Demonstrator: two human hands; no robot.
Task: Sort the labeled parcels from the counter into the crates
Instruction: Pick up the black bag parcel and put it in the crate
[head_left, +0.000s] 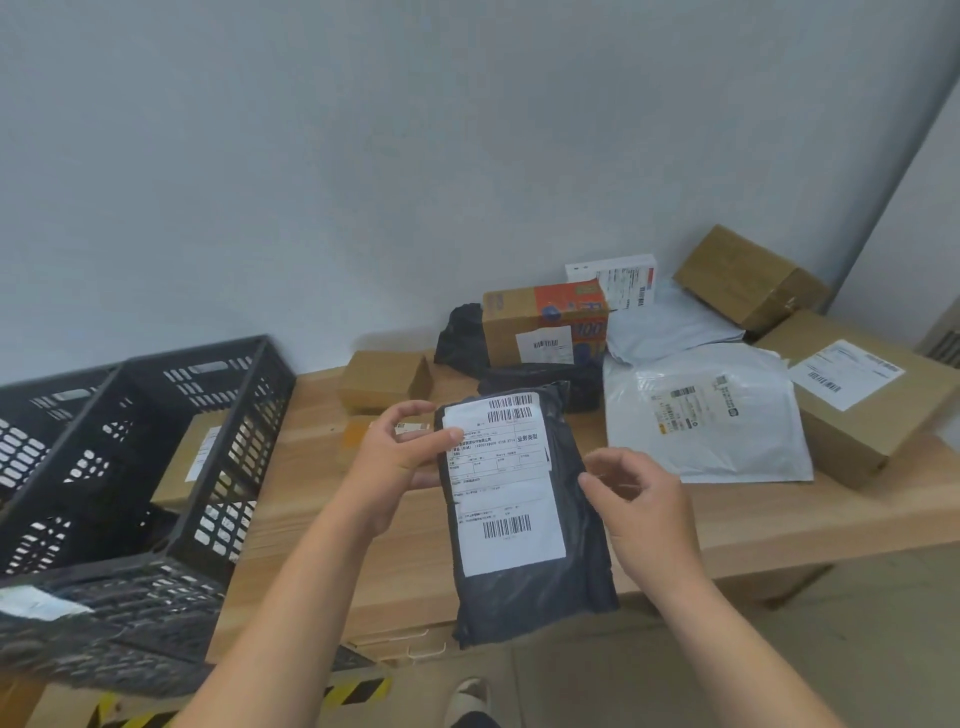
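A black poly-bag parcel (524, 582) with a large white barcode label faces me, held up over the wooden counter (322, 499). My left hand (400, 457) grips its upper left edge, thumb lying on the label. My right hand (639, 499) is at the bag's right edge with curled fingers; the thumb touches the bag. At the left stand black plastic crates (218, 467); the right-hand one holds a brown labelled box (192, 457).
Further parcels lie on the counter: a small brown box (382, 382), an orange-printed carton (543, 325), black bags (462, 335), white mailers (711, 415), a white box (613, 278) and two brown cartons (852, 395) at the right. Floor with hazard tape (358, 691) lies below.
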